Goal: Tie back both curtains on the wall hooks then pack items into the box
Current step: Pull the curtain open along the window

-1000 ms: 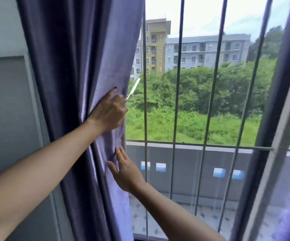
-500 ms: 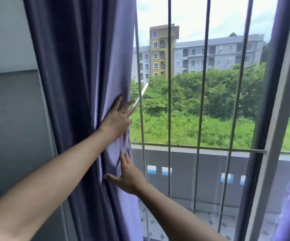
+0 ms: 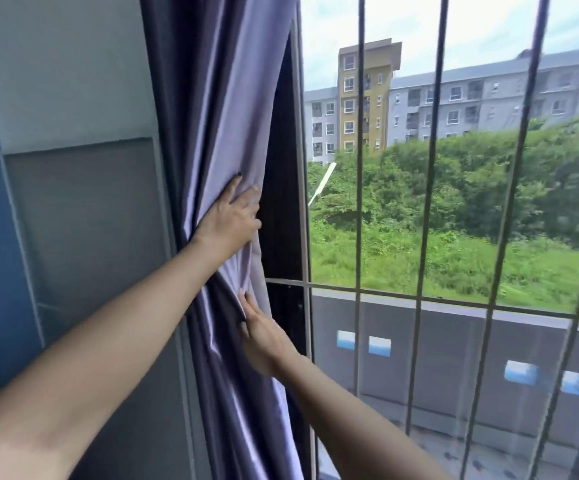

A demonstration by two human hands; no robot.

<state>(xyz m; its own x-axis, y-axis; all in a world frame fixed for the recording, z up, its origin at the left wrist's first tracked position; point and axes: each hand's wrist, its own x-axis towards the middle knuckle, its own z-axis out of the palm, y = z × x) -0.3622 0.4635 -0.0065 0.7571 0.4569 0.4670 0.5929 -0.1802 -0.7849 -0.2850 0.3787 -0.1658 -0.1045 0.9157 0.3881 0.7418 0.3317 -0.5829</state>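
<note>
Purple curtain (image 3: 218, 98), one, gathered by two hands: left hand (image 3: 227, 220), right hand (image 3: 264, 337).

A room in a home, purple curtain (image 3: 218, 133) beside a barred window (image 3: 433, 237), painted wall (image 3: 66, 81), blocks of flats (image 3: 454, 98) and green scrub outside

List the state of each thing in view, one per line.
curtain: bunched toward the wall side, not tied back; no hook or tieback visible
left hand: presses the curtain edge, fingers wrapping round it
right hand: fingers straight, touching the curtain lower down
window bars: uncovered
</note>
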